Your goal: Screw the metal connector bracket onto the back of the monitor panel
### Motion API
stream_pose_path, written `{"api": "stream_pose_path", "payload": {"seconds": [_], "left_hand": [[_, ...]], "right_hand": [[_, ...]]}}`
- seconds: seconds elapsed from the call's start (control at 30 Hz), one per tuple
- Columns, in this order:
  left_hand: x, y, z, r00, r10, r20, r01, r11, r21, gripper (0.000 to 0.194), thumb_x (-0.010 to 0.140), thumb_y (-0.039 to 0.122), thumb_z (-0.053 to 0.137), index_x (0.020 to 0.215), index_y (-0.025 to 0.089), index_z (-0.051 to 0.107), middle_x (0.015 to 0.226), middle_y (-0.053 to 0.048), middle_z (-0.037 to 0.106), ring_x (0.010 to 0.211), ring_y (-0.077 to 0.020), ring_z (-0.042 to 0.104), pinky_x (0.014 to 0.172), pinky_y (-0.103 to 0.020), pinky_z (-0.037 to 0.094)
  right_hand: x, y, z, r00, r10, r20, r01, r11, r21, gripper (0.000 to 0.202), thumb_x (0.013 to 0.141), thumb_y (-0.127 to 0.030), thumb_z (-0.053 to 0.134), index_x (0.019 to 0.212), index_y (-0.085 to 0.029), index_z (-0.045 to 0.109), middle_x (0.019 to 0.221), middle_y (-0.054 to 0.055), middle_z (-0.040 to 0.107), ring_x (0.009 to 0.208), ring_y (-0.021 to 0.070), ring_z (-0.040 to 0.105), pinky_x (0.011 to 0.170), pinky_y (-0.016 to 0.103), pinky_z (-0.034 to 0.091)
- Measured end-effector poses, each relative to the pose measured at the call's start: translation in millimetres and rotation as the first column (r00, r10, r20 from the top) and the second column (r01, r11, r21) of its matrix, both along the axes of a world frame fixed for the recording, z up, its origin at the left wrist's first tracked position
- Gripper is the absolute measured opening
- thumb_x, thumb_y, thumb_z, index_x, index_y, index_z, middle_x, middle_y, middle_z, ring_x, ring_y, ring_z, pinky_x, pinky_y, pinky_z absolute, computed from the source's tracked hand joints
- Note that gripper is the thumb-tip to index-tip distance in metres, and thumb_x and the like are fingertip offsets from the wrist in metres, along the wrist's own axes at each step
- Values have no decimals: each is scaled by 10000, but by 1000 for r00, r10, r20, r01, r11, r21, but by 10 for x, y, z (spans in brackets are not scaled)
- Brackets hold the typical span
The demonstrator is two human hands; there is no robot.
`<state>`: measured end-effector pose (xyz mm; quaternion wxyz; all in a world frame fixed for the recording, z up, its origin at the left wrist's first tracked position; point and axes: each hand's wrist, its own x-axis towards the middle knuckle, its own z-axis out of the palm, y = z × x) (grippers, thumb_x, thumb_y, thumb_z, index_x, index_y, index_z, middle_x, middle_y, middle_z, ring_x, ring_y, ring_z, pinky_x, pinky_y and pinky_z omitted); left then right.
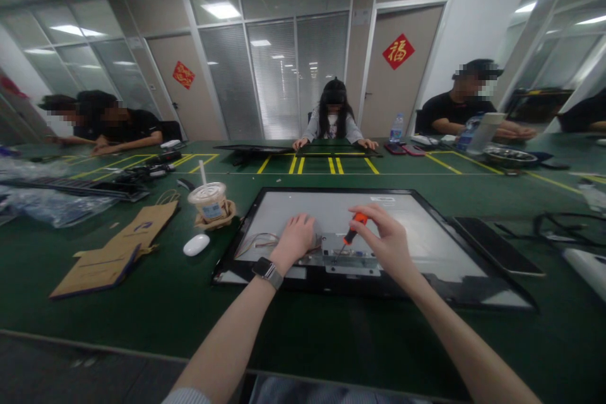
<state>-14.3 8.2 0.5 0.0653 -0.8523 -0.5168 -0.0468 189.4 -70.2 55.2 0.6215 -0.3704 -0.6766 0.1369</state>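
Item: display panel [426, 233], lying face down and flat on the green table [331, 341], directly in front of the person, its black frame turned slightly. Grey metal back, with a small metal bracket [350, 259] fixed near the near edge and thin coloured wires [255, 241] running off to the left of it.

Handling, by judgement: broad, thin and stiff, moderately heavy, with a fragile glass face underneath. Best lifted by the frame at two opposite edges, never by the bracket or the wires; the smooth back is likely slippery.

Right hand [386, 237]: fingers closed round the orange-handled screwdriver [351, 233], whose tip points down onto the bracket.

Left hand [296, 237]: palm down, fingers curled, resting on the panel back just left of the bracket; it grips nothing that shows. A watch [266, 271] sits on that wrist.

Nearby, left of the panel: a white mouse [196, 244], a lidded drink cup [209, 201] with a straw, and a flattened brown paper bag [118, 249].

Right of the panel: a dark flat slab [497, 246], touching or nearly touching the frame; cannot tell which.

Farther off: yellow marking lines [303, 165], a water bottle [396, 128], a metal bowl [509, 156], and other people seated around the far side, one with both hands on a similar panel.
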Motion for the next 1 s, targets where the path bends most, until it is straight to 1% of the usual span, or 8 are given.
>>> {"api": "stream_pose_path", "payload": {"seconds": [0.1,0.17,0.37,0.57,0.67,0.8,0.93,1.0], "left_hand": [[-7,6,-13,1000,-8,2,8,1000,16,352,988,114,455,1323,141,559,1383,-183,574,1256,-255,587,1085,-396,460],[-13,18,-34,1000,-20,5,20,999,32,354,989,114,449,1326,140,556,1385,-181,578,1274,-255,576,1090,-398,457],[-23,48,-76,1000,-24,-3,24,999,42,341,985,118,444,1302,132,572,1393,-183,579,1284,-263,569,1093,-395,450],[-17,35,-52,1000,-28,-9,28,999,40,352,992,119,430,1321,130,555,1377,-187,581,1273,-261,571,1082,-397,452],[-13,35,-48,1000,-18,-6,18,999,31,344,988,122,447,1312,136,559,1355,-187,588,1255,-264,580,1072,-407,461],[-14,34,-53,1000,-18,3,18,999,28,346,989,114,432,1308,130,565,1379,-188,577,1259,-269,578,1080,-408,458],[-11,21,-41,1000,-9,14,8,999,34,342,998,127,425,1310,138,564,1382,-190,577,1236,-267,595,1072,-404,464],[-6,16,-31,1000,-5,12,5,1000,28,328,1000,129,422,1289,143,576,1360,-186,589,1228,-262,599,1066,-403,469]], "right_hand": [[6,-10,-6,997,81,14,-80,996,-35,265,967,-297,558,1149,-256,746,1026,75,744,949,240,707,842,415,565],[2,-10,-16,994,112,21,-110,992,-62,304,979,-288,533,1220,-255,715,1069,81,750,978,242,712,858,420,567],[-5,10,-28,999,-37,34,37,999,14,191,873,-289,713,1054,-255,764,889,49,703,834,233,681,788,400,552],[0,-17,-35,997,58,43,-58,998,-10,299,992,-283,506,1208,-267,712,1109,85,745,1011,248,711,875,422,560],[-14,-20,-28,998,21,55,-22,1000,3,289,955,-275,578,1208,-262,718,993,68,753,915,242,710,829,414,562],[-15,-34,1,998,-29,52,26,998,54,216,893,-280,684,1088,-265,776,872,46,714,803,224,677,752,381,554],[3,-45,4,997,56,51,-57,998,18,284,970,-283,551,1158,-269,763,1039,77,760,942,246,716,829,407,565],[5,-36,-5,996,74,50,-74,997,-2,308,974,-279,538,1200,-276,747,1074,77,769,984,252,721,864,421,564]]}}
